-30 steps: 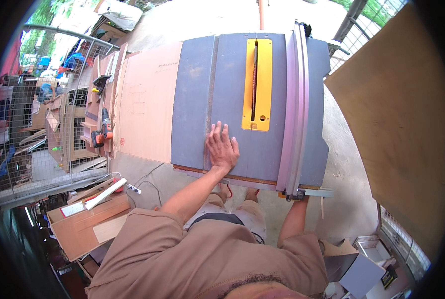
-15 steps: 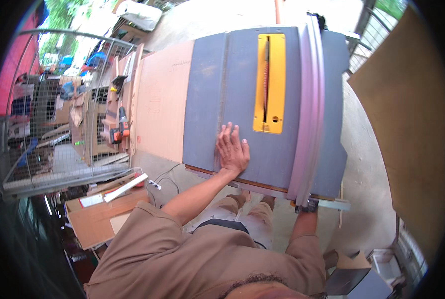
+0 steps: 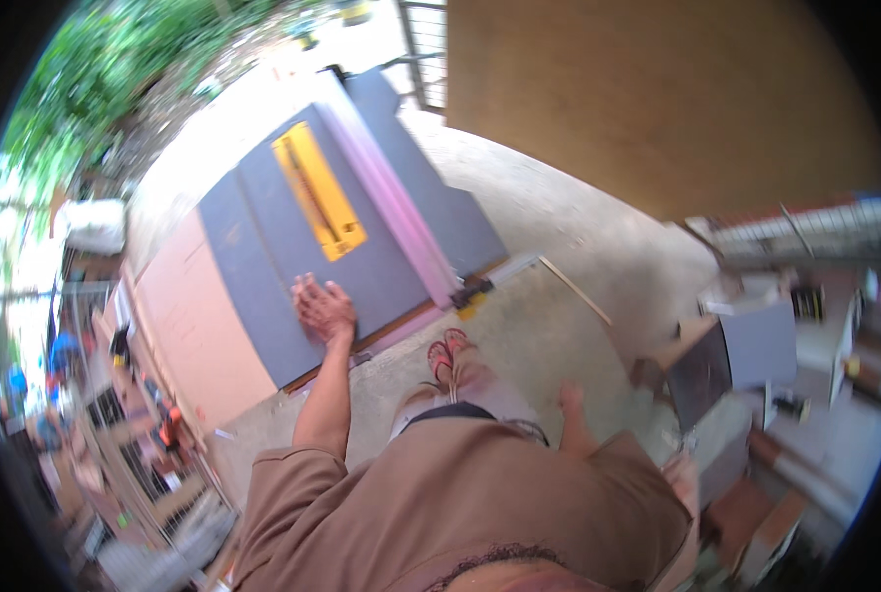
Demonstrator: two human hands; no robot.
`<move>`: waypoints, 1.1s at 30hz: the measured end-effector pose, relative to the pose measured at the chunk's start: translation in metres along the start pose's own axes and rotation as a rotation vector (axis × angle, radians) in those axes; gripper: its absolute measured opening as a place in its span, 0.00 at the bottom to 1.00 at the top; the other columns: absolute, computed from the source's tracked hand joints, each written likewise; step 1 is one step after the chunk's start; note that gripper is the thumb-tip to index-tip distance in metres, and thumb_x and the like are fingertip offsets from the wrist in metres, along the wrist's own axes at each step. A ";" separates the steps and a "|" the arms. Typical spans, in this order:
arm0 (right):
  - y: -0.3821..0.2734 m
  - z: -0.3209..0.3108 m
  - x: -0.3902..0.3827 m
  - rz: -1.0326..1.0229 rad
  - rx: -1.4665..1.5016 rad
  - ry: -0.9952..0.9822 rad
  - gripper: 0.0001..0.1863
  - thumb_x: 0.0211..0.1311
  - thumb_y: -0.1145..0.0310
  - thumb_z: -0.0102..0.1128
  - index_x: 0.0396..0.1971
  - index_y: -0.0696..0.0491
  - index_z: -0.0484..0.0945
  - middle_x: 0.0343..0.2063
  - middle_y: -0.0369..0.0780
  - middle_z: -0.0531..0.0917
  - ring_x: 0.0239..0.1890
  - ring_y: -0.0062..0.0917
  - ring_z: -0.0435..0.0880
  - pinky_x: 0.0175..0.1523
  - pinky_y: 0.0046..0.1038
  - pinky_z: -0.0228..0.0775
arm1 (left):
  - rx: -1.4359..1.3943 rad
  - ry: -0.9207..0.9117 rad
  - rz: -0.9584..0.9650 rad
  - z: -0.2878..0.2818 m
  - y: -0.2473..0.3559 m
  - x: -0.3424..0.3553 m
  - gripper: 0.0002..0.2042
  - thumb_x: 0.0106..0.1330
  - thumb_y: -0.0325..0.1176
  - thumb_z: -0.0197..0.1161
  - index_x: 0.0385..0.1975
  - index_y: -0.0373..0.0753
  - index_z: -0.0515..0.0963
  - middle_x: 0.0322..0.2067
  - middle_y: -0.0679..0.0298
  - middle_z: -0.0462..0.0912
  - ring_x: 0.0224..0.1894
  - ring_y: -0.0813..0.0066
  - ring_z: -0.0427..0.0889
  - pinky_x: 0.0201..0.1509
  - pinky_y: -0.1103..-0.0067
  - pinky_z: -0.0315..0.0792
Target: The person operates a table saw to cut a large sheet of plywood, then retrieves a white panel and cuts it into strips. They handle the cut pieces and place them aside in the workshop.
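My left hand (image 3: 324, 311) lies on the near edge of the grey table saw top (image 3: 253, 286), palm down with its fingers stretched out. It holds nothing. A yellow insert plate (image 3: 318, 192) with a dark slot lies just beyond that hand. The long rip fence (image 3: 391, 192) runs to its right and ends in a dark clamp (image 3: 472, 293) at the near edge. My right hand (image 3: 571, 397) hangs beside my right leg, away from the saw. Motion blur smears its fingers, and I see nothing clearly in it.
A pale wooden board (image 3: 199, 331) adjoins the saw's left side. An orange and black drill (image 3: 169, 424) lies among wood pieces farther left. A large brown panel (image 3: 658, 99) leans in at upper right. Boxes and boards (image 3: 756, 345) crowd the right. A thin stick (image 3: 576, 291) lies on the concrete floor.
The view has swung to the right. My right hand has left the fence's clamp and dropped to my side. My left hand still rests on the saw top.
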State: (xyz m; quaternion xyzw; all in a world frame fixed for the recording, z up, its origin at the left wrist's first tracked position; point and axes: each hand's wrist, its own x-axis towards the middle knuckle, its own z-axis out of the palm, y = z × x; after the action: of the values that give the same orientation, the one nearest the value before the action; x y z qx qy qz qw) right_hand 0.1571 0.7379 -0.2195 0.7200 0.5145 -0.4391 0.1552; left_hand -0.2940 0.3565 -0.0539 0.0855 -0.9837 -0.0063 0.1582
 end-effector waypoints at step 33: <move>-0.914 -0.348 -0.111 -2.289 0.361 1.295 0.11 0.49 0.54 0.71 0.31 0.40 0.83 0.38 0.34 0.83 0.44 0.34 0.79 0.50 0.49 0.67 | -1.267 0.002 -0.275 -0.096 0.383 0.095 0.27 0.71 0.34 0.56 0.67 0.30 0.60 0.61 0.46 0.68 0.60 0.53 0.72 0.61 0.64 0.71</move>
State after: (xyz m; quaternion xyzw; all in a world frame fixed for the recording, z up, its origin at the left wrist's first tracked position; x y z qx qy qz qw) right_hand -0.4896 1.2916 0.2741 -0.0285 0.7422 0.0372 -0.6686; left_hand -0.4163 0.7188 0.0816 0.1007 -0.7694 -0.6056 0.1768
